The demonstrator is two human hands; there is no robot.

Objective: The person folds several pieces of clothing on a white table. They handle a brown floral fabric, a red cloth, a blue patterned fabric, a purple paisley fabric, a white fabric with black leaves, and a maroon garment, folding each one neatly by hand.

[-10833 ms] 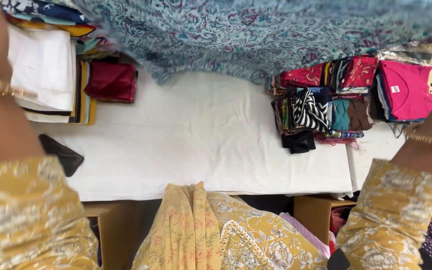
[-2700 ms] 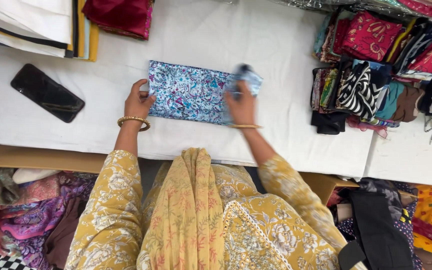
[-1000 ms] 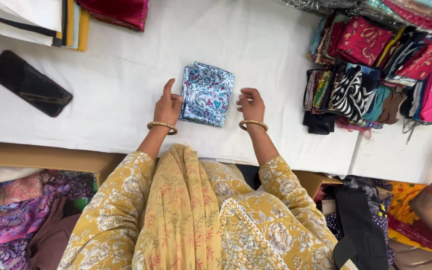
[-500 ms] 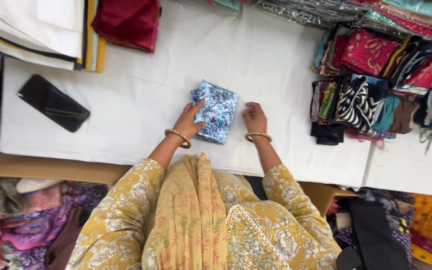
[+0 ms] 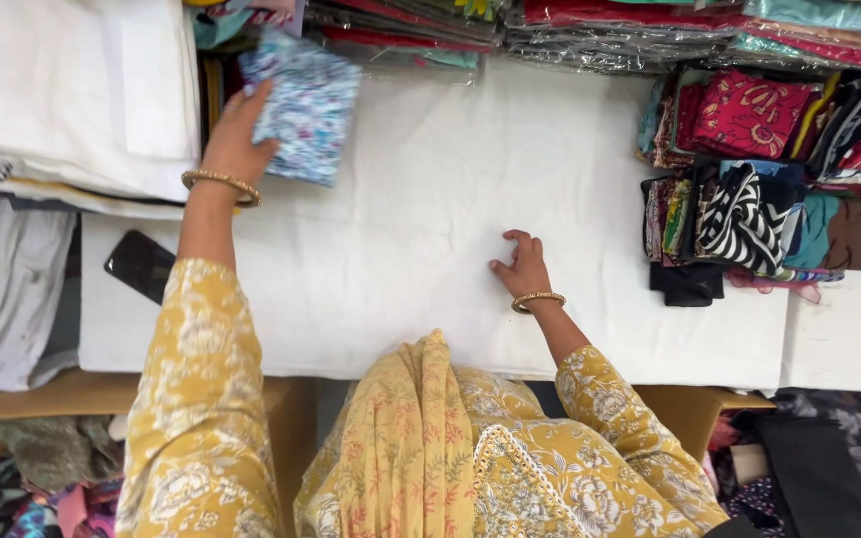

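Two hands are out over the white table [image 5: 430, 249]. The right hand [image 5: 520, 267] is close to the body and rests on the table with its fingers curled in, holding nothing. It has a gold bangle [image 5: 537, 299] on the wrist. The left arm stretches far out to the top left corner. The left hand [image 5: 238, 134] grips the folded blue flowery cloth [image 5: 303, 105] (it is small and square) up near the white folded pile [image 5: 72, 90]. A black phone [image 5: 142, 265] lies under that arm.
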